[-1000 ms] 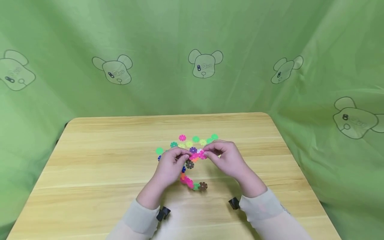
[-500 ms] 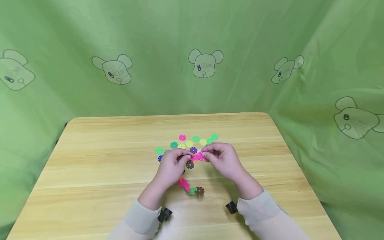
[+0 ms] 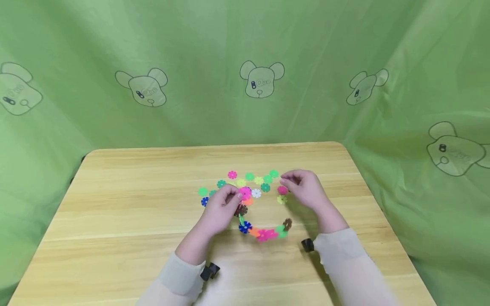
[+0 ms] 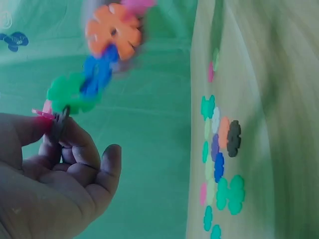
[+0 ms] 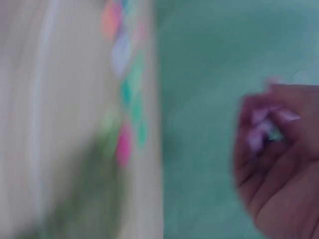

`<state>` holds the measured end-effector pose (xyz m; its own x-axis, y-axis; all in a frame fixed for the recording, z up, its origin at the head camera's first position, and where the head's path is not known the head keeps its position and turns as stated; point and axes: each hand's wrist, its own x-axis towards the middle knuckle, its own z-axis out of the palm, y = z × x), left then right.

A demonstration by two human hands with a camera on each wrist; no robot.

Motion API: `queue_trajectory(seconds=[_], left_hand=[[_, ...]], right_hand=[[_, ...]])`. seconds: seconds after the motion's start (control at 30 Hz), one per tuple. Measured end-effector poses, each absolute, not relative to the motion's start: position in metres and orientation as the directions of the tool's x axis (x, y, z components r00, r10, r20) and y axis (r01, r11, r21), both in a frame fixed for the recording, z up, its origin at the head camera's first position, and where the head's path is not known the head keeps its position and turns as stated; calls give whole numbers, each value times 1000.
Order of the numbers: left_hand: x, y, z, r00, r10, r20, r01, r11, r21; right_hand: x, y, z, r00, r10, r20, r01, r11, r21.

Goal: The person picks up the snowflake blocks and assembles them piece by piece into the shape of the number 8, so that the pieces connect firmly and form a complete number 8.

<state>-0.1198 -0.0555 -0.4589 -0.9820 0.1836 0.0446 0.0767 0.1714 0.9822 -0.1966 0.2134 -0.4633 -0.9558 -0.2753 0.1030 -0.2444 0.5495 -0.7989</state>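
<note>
My left hand [image 3: 223, 208] pinches one end of a chain of slotted plastic snowflake discs. A pink disc [image 3: 245, 194] shows at its fingertips. From there the chain hangs in a curve: a green disc [image 4: 72, 94], a blue disc [image 3: 245, 227], an orange disc [image 4: 113, 31], pink discs [image 3: 264, 235], another green and a brown disc [image 3: 287, 224] at the free end. My right hand [image 3: 304, 189] is off the chain, above the table's right part, fingers loosely bent. Nothing is plainly seen between them; the right wrist view is blurred. A loose pink disc [image 3: 282, 190] lies close below it.
Several loose discs lie beyond the hands on the wooden table [image 3: 134, 238], among them a white disc [image 3: 256, 193], a teal disc [image 3: 265, 187] and a lime-yellow disc [image 3: 282, 199]. A green curtain [image 3: 206, 106] stands behind the table and along its sides.
My right hand has let go of the pink discs and moved right and away. The chain, still pinched by my left hand, has swung out to the right.
</note>
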Motion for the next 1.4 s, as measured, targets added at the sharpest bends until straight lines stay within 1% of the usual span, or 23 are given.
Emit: queue_trajectory(seconds=[0.07, 0.13, 0.17, 0.23, 0.33, 0.4, 0.47, 0.53, 0.6, 0.67, 0.77, 0.87, 0.93, 1.0, 1.1, 1.2, 1.4], left_hand=[[-120, -57, -461, -986, 162, 41, 64, 143, 988], [-120, -59, -462, -989, 144, 44, 63, 132, 989], [-121, -59, -462, -990, 133, 46, 64, 131, 989], [-122, -60, -463, -993, 108, 51, 64, 122, 990], [-122, -60, -462, -995, 77, 58, 65, 97, 993], [-122, -59, -463, -996, 62, 66, 71, 87, 994], [-121, -59, -464, -996, 50, 78, 82, 85, 993], [-121, -59, -466, -995, 40, 89, 92, 82, 992], [-121, -58, -466, -995, 34, 97, 99, 74, 992], [-120, -58, -467, -994, 36, 104, 106, 64, 992], [-119, -58, -468, -994, 38, 104, 106, 57, 993], [-119, -58, -469, -993, 37, 115, 117, 62, 991], [-119, -58, -470, -993, 41, 114, 117, 57, 992], [-120, -57, -470, -993, 52, 111, 113, 46, 993], [-121, -54, -471, -992, 63, 106, 109, 33, 994], [-121, -51, -471, -991, 66, 118, 120, 33, 992], [-122, -50, -469, -990, 88, 111, 115, 43, 992]], right_hand=[[-204, 224, -476, -972, -232, -31, -152, 725, -672], [-205, 227, -488, -964, -214, -155, -99, 835, -541], [-206, 228, -492, -959, -205, -193, -88, 868, -488], [-206, 225, -499, -957, -173, -231, -68, 913, -403], [-207, 220, -503, -966, -118, -232, -43, 951, -305], [-207, 218, -504, -966, -104, -237, -34, 959, -282], [-207, 217, -505, -964, -105, -244, -31, 957, -287], [-207, 218, -506, -959, -133, -252, -40, 938, -344], [-205, 220, -508, -956, -170, -237, -53, 901, -430], [-202, 223, -508, -958, -201, -204, -65, 848, -527], [-197, 220, -499, -967, -241, -85, -120, 724, -680], [-187, 205, -476, -959, -277, 68, -206, 510, -835], [-179, 192, -459, -932, -312, 184, -298, 372, -879], [-170, 180, -446, -892, -341, 297, -398, 279, -874], [-161, 169, -437, -826, -366, 428, -534, 268, -802], [-158, 164, -437, -782, -377, 497, -608, 280, -743], [-157, 162, -437, -712, -406, 572, -694, 288, -659]])
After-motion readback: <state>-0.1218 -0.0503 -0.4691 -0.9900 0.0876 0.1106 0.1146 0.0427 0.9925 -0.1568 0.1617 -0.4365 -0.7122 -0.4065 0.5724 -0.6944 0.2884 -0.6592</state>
